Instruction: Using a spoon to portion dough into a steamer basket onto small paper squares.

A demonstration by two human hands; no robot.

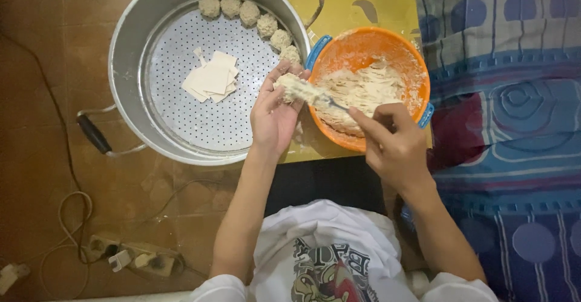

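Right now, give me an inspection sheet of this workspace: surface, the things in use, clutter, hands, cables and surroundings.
Surface: brown tiled floor; yellow board under the bowl.
Things in use: orange bowl of pale filling; metal steamer pot with six filled dumplings along its far rim and a stack of square wrappers on the perforated tray.
Clutter: nothing seen beyond flour smears.
Hands: left hand cups a filled wrapper; right hand grips a utensil pressing filling into it.
Cables: power strip and loose cords at lower left.
Surroundings: blue patterned cloth on the right.
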